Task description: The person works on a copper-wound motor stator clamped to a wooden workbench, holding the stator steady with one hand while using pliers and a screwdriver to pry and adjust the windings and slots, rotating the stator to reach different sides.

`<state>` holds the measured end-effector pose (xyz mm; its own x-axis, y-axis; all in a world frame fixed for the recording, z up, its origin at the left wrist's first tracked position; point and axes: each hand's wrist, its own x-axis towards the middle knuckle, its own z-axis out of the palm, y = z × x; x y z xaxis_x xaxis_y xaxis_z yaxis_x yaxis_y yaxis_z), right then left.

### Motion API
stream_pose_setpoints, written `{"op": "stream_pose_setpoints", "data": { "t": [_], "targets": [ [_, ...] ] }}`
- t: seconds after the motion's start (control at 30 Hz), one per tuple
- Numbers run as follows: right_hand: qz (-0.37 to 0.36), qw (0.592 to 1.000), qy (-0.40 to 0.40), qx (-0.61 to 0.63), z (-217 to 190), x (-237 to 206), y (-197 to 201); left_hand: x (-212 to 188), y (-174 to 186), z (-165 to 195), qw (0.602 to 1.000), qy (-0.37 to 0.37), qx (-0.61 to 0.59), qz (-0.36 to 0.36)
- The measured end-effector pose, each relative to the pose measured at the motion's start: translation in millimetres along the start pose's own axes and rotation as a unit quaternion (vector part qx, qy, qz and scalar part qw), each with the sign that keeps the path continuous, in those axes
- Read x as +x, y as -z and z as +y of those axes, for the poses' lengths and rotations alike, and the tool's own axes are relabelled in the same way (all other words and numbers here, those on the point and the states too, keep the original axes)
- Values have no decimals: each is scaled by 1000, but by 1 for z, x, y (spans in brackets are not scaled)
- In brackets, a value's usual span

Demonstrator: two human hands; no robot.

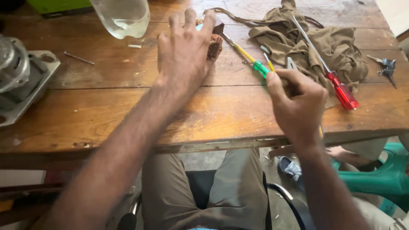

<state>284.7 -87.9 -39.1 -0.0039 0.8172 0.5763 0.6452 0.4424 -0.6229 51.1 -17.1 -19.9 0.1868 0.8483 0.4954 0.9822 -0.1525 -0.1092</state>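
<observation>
L hand (pixel 184 53), upper centre of frame, fingers spread & pressed down over a brownish wound part (pixel 215 45) on the wooden desk (pixel 106 110); grip covers it, not closed round it. R hand (pixel 297 102), centre right, clenched on a thin yellow-handled tool (pixel 269 65). Green-handled screwdriver (pixel 251 61) lies btwn hands. Red-handled screwdriver (pixel 341 91) on olive cloth (pixel 336 47), upper right. Grey motor housing (pixel 21 76) at left edge.
</observation>
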Motion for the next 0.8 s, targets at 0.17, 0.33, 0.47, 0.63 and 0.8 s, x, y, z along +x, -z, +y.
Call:
{"op": "stream_pose_setpoints", "data": {
  "t": [0.17,0.33,0.47,0.63,0.8],
  "targets": [
    [86,995,51,-23,9,-12,-32,-3,-4,2,998,16,-36,41],
    [65,996,35,-45,23,-15,-35,-7,-19,-1,996,13,-53,72],
    [67,996,49,-30,30,-22,-35,-6,-31,-4,992,-1,-99,77],
    [71,993,85,-34,29,-24,-35,-11,-36,-9,982,-58,-120,137],
    [67,991,107,-40,26,-23,-33,-11,-48,-11,984,-45,-130,116]
  ]
}}
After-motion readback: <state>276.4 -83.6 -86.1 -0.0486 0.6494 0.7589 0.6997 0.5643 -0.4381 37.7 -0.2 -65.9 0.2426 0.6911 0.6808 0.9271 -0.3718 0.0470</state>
